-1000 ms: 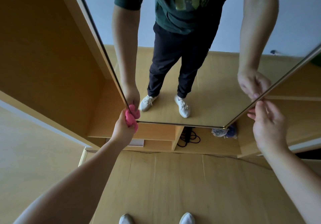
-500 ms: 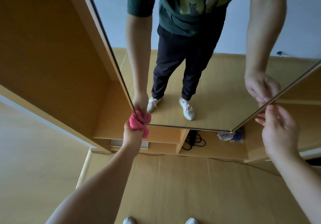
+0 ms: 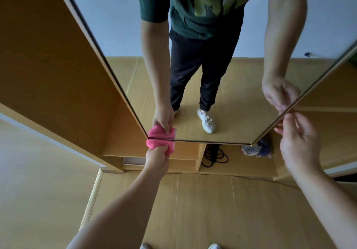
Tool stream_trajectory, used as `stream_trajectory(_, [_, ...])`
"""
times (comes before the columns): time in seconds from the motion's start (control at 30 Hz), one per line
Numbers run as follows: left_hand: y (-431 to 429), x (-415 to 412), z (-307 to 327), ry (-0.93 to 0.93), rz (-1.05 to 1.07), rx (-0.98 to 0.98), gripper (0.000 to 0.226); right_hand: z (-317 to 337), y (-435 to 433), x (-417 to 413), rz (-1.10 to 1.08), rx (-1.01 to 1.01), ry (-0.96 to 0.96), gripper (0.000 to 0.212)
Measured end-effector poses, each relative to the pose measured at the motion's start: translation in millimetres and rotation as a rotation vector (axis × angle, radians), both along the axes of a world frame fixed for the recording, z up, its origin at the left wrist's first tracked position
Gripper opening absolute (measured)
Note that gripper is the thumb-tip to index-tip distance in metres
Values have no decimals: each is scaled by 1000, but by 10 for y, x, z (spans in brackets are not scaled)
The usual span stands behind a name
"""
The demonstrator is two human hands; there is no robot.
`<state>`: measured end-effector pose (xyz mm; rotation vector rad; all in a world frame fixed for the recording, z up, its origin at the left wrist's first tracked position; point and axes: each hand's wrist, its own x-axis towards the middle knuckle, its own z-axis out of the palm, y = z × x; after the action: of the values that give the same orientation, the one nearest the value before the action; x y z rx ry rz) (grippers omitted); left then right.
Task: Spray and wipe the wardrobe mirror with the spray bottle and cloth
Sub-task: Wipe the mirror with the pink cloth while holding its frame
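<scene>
Since the frame a second back, my left hand (image 3: 157, 159) has carried the pink cloth (image 3: 160, 144) a little rightward along the bottom of the mirror (image 3: 237, 113), and my right hand (image 3: 297, 142) has kept its place at the right edge. The cloth is bunched in the curled left fingers (image 3: 165, 148), pressed against the mirror's bottom-left corner, so part of it shows above the fingers as a reflection. The right fingers (image 3: 284, 128) are loosely extended, tips at the metal edge; I think they steady the door, though I cannot tell whether they truly pinch the frame or only touch it. No spray bottle is in view.

My worry from here: the cloth sits right on the lower rim, so a stroke that drifts below the fingers would slip off the glass and onto the wardrobe shelf (image 3: 185, 153) behind. Pushing hard at this corner could also swing the door if the right hand's light touch gives way. The black cable (image 3: 213, 157) and the bundle (image 3: 257, 149) under the mirror lie beyond the cloth's reach for now.
</scene>
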<state>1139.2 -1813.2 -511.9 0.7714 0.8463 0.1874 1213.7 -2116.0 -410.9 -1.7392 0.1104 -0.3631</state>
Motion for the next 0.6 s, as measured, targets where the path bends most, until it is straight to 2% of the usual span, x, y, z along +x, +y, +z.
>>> stream_trajectory(0.13, [-271, 21, 65, 3, -127, 64, 34, -41, -46, 22, 26, -30, 5, 35])
stream_trajectory(0.33, [-663, 56, 106, 6, -262, 117, 37, -8, -90, 2, 73, -162, 2, 30])
stream_trajectory(0.43, [-853, 45, 141, -50, -333, 145, 41, 21, -82, -8, 99, -222, -2, 27])
stream_trajectory(0.6, [-1102, 117, 52, -59, -369, 83, 49, 50, -75, -20, 126, -248, -37, 17])
